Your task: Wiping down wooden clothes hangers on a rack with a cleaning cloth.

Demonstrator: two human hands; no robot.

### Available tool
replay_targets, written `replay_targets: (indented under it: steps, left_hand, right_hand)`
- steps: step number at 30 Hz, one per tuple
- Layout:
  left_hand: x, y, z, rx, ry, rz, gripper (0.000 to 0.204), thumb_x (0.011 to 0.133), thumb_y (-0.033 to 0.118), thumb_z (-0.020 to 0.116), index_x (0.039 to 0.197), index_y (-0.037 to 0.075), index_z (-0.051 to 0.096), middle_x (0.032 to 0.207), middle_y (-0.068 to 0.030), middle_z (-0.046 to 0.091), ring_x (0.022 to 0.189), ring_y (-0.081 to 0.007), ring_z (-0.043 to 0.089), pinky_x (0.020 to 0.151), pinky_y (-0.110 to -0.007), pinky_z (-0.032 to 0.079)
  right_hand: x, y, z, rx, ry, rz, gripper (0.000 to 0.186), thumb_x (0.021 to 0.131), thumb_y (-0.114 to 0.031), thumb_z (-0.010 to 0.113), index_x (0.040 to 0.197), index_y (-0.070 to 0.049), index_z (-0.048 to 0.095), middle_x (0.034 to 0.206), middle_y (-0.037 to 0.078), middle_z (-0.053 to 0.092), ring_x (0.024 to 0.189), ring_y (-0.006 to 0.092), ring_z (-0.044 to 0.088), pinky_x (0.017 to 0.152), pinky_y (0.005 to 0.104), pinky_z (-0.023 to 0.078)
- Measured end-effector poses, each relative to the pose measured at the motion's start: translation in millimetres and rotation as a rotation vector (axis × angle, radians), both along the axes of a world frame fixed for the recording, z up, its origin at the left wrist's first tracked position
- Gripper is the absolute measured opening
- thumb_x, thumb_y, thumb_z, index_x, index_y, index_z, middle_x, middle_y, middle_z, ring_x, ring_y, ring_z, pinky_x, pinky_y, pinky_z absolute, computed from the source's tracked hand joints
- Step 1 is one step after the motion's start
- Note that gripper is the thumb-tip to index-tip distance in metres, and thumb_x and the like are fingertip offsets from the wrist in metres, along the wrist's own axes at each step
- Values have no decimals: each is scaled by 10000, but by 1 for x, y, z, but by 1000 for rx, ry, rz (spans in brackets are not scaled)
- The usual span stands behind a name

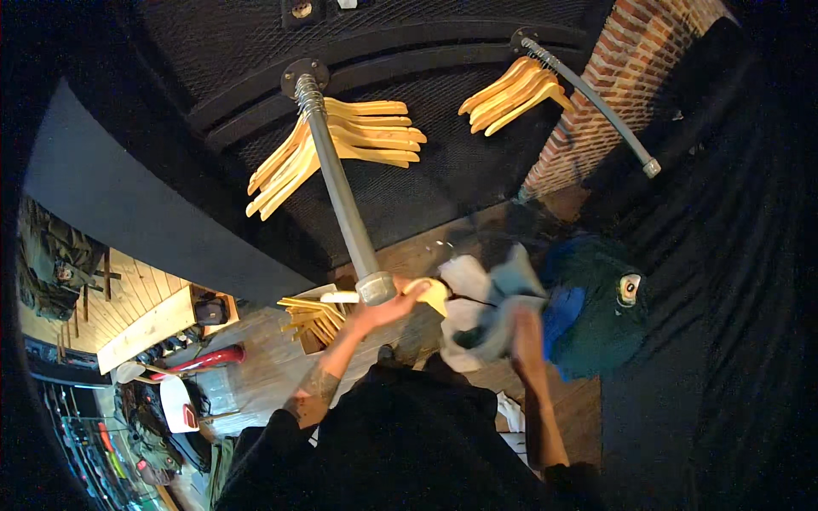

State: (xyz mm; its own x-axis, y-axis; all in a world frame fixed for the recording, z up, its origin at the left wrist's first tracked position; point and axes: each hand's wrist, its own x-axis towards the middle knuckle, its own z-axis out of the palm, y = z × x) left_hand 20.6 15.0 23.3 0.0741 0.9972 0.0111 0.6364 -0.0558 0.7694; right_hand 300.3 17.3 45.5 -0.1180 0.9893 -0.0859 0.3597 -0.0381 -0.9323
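Observation:
My left hand (399, 306) is closed round one end of a pale wooden clothes hanger (435, 296), just beside the capped end of a metal clothes rail. A pale grey and bluish garment (464, 313) hangs in front of me, bunched and smeared by motion, and it hides the rest of the hanger. My right hand (526, 330) grips the garment at its right side; its fingers are blurred.
Wooden hangers (336, 136) hang on the near metal rail (341, 196). More hangers (515, 92) hang on a second rail (596, 100) by a brick wall (635, 81). A box of loose hangers (317, 322) stands on the floor. Dark green and blue clothing (601, 328) lies at right.

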Motion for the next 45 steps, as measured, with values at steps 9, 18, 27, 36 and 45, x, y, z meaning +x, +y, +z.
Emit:
replay_targets:
  steps: [9, 18, 27, 36, 45]
  left_hand:
    - [13, -9, 14, -199, -78, -99, 319, 887, 293, 532, 817, -5, 622, 623, -197, 541, 551, -271, 538, 555, -405, 422]
    - [-14, 0, 1, -142, -68, -43, 520, 918, 437, 546, 643, -3, 576, 494, -40, 464, 480, -117, 412, 472, -361, 335]
    - [-25, 9, -16, -6, 21, -56, 557, 934, 456, 516, 614, 2, 559, 476, -16, 399, 471, -106, 394, 457, -344, 324]
    - [-29, 17, -37, -110, 10, 93, 650, 946, 533, 438, 541, 33, 526, 467, -7, 414, 460, -114, 409, 450, -329, 336]
    - [-12, 2, -28, -180, 0, 88, 619, 956, 517, 437, 639, -3, 551, 518, -28, 446, 506, -127, 434, 478, -350, 365]
  right_hand:
    - [-68, 5, 12, 30, -81, 425, 341, 869, -269, 640, 1061, 11, 607, 904, 160, 689, 843, 264, 673, 749, 357, 500]
    - [-40, -23, -16, -175, 59, 636, 310, 907, -308, 610, 1006, -17, 653, 825, 102, 682, 749, 144, 631, 698, 322, 494]
    - [4, -42, -14, -319, -61, 637, 367, 892, -379, 629, 945, -16, 648, 675, 41, 608, 621, 98, 544, 575, 290, 441]
    - [69, -29, -19, -412, -515, 509, 402, 858, -417, 662, 879, -16, 658, 604, 102, 592, 548, 143, 530, 500, 314, 412]
    - [67, -2, -9, -79, 39, -344, 370, 941, -340, 555, 1067, 5, 603, 959, 196, 625, 871, 259, 578, 807, 379, 444]
